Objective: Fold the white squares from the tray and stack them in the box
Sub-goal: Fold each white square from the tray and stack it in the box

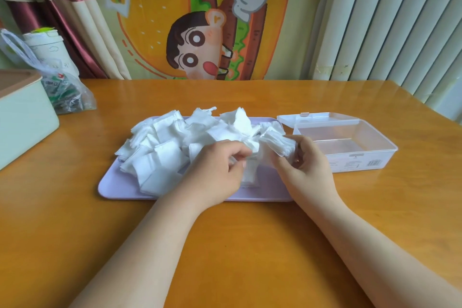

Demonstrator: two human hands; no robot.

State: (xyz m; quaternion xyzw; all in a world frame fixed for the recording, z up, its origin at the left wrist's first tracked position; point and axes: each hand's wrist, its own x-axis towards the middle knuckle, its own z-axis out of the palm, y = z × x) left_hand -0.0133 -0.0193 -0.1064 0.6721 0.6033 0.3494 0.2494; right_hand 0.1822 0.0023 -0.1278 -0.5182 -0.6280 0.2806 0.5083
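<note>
Hands close together over the right half of the tray (112, 189). Left hand (220, 167): fingers curled, pinching a square (250, 175) low over the tray. Right hand (308, 167): fingers curled round a small wad (276, 144) of squares, just above the heap. Can't tell if the wad is folded or merely grabbed.

Step, my read: very early, separating one square out to fold.

Left to right:
- green bin (22, 117) at the left edge of the tabletop (225, 245), with bag (67, 92) and cup (45, 42) behind it. All well apart from the work.
- pile (160, 147) heaped across the tray, loose and crumpled, a few pieces hanging over the far rim.
- box (350, 155) just right of the tray, lid (315, 117) flipped back. Looks empty, so nothing stacked yet.

Next move likely needs:
- peel off a single layer; the material looks thin and clingy
- right hand drops the extras first
- fold flat, then a short carry right into the box

Nothing sits between tray and box. The main nuisance is the pile itself, which could snag and get dragged off the tray.
</note>
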